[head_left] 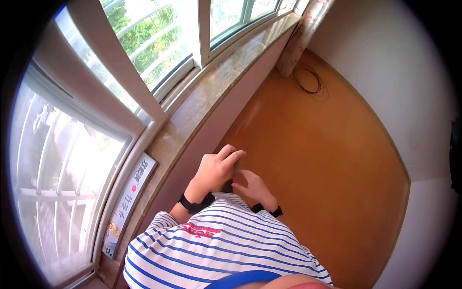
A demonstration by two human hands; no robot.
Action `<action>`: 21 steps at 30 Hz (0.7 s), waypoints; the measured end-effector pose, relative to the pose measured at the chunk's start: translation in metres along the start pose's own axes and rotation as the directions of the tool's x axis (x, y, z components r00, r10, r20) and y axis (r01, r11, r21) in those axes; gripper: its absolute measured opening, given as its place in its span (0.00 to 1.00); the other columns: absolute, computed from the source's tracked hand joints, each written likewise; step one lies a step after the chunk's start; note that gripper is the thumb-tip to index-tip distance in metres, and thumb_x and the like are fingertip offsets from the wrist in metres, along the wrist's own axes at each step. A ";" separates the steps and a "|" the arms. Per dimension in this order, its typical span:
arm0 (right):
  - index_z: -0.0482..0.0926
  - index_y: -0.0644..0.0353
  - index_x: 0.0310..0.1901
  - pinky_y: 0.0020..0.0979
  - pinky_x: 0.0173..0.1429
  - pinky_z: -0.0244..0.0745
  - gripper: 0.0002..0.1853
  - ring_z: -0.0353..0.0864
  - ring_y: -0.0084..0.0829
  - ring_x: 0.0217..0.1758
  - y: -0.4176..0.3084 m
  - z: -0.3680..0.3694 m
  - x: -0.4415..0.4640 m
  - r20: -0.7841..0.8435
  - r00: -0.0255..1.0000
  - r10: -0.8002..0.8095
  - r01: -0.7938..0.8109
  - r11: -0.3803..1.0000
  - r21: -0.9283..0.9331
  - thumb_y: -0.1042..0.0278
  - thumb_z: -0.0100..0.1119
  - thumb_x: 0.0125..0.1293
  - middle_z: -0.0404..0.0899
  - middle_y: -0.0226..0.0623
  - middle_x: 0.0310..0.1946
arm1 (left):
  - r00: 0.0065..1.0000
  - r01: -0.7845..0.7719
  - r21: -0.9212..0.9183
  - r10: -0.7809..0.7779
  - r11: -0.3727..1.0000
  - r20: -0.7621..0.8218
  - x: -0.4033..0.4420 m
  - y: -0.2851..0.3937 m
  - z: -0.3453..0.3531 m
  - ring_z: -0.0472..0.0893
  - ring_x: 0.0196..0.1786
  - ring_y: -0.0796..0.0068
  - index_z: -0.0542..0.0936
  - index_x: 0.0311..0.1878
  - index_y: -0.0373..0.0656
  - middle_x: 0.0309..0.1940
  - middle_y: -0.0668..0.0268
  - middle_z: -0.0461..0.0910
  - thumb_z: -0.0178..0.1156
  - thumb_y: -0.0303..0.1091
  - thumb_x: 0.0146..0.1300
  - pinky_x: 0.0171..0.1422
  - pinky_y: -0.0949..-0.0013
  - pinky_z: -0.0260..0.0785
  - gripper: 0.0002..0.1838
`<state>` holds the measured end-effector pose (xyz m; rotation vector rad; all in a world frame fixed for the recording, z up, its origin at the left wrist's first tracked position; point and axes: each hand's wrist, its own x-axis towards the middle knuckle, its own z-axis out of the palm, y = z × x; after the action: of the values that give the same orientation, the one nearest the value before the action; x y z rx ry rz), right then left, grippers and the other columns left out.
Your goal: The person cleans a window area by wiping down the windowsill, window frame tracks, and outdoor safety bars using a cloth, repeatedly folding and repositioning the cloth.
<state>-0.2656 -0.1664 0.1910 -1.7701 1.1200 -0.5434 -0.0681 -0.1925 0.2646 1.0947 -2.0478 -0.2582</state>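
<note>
Both hands are close together in front of the striped shirt [226, 245], above the floor. My left hand [219, 168], with a black band at the wrist, has its fingers curled round a small dark object [228, 186] that is mostly hidden. Just to the right, my right hand [252, 185] is bent toward the same dark object, its fingertips partly hidden behind the left hand; whether it grips anything is unclear. It also wears a black wristband.
A stone window sill [192, 113] runs along the left below barred windows. On it lies a long printed box [130, 204]. A coil of dark cable [309, 81] rests on the orange floor [327, 168] near a curtain [298, 43]. A pale wall [394, 86] stands at the right.
</note>
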 end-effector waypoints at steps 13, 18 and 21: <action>0.62 0.59 0.70 0.45 0.57 0.77 0.38 0.74 0.54 0.61 0.062 -0.047 0.171 -0.153 0.927 -0.342 0.294 0.917 -0.269 0.61 0.67 0.61 0.69 0.52 0.61 | 0.960 -0.243 0.388 0.164 0.889 0.227 0.085 -0.068 -0.013 0.76 0.22 0.76 0.73 0.64 0.47 0.30 0.68 0.69 0.57 0.33 0.60 0.20 0.69 0.64 0.26; 0.78 0.53 0.56 0.42 0.52 0.80 0.21 0.80 0.48 0.54 0.067 -0.071 0.206 0.196 0.915 -0.352 0.384 0.908 -0.165 0.69 0.65 0.59 0.74 0.39 0.57 | 0.967 -0.233 0.492 0.147 0.838 0.207 0.088 -0.064 -0.037 0.71 0.21 0.78 0.74 0.65 0.49 0.31 0.70 0.68 0.61 0.36 0.58 0.20 0.72 0.62 0.28; 0.81 0.53 0.42 0.41 0.48 0.78 0.13 0.81 0.40 0.50 0.043 -0.076 0.220 0.289 0.883 -0.370 0.452 0.838 -0.307 0.67 0.69 0.54 0.80 0.30 0.48 | 0.986 -0.072 0.518 -0.017 0.852 0.165 0.079 -0.051 -0.058 0.72 0.21 0.78 0.75 0.66 0.53 0.33 0.72 0.72 0.64 0.36 0.55 0.22 0.73 0.61 0.31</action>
<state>-0.2357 -0.4001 0.1643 -2.3658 0.7090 -0.3906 -0.0210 -0.2749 0.3210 1.4015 -2.3535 0.2576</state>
